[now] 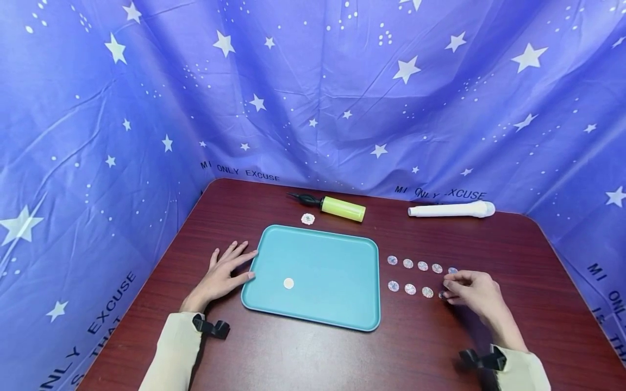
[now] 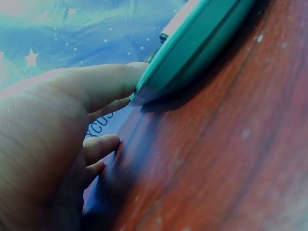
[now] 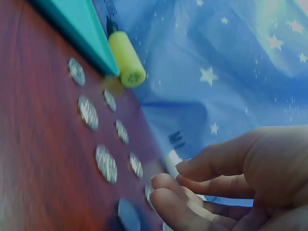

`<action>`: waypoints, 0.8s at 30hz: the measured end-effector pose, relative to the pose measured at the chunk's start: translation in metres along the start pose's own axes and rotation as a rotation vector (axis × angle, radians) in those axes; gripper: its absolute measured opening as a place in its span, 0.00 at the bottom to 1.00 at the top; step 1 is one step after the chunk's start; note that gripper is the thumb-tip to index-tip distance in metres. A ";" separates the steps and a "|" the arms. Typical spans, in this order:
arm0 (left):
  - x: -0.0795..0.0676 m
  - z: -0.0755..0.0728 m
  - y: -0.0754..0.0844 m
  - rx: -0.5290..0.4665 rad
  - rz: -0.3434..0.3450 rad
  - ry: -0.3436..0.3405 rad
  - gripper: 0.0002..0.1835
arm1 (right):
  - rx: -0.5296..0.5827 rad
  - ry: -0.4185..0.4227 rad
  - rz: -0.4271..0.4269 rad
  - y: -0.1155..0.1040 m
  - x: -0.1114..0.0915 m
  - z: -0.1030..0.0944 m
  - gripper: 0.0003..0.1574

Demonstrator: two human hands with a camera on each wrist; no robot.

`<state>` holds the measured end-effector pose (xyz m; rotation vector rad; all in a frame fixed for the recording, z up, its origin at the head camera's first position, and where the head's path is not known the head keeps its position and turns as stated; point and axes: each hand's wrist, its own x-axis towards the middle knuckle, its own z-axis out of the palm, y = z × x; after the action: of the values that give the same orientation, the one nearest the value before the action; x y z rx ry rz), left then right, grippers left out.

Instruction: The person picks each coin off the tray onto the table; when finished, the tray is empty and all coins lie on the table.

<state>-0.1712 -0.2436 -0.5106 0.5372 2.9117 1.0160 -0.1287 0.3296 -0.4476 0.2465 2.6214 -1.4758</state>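
Note:
Two rows of small shiny round discs lie on the table to the right of a teal tray [image 1: 323,320]. My right hand [image 1: 471,290] hovers at the right end of these rows, thumb and fingers loosely bent. Just below its fingertips, the end disc of the front row [image 3: 129,215] rests on the wood, and nothing shows between thumb and fingers in the right wrist view. My left hand [image 1: 222,277] lies at the tray's left side with fingers spread, its thumb and index finger touching the rim. One pale disc [image 1: 288,283] sits inside the tray.
Behind the tray lies a yellow-green hand pump [image 1: 343,209] with a black nozzle. A white scalloped disc [image 1: 307,219] is beside it. At the back right lies a white microphone-shaped stick [image 1: 450,210]. Blue star-printed curtains [image 1: 318,81] border the table's back and sides.

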 end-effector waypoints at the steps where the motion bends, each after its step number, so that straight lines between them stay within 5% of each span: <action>1: 0.000 0.000 0.000 0.000 0.001 0.001 0.32 | -0.007 0.000 -0.014 -0.004 0.000 0.002 0.19; 9: 0.000 -0.001 0.001 0.000 -0.002 -0.004 0.32 | -0.059 0.019 -0.108 -0.039 0.005 0.029 0.16; 24: 0.000 -0.001 0.002 -0.003 -0.006 -0.003 0.32 | -0.056 -0.104 -0.195 -0.089 0.018 0.089 0.13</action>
<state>-0.1710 -0.2428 -0.5091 0.5299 2.9064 1.0182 -0.1613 0.2095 -0.4223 -0.0925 2.6610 -1.4246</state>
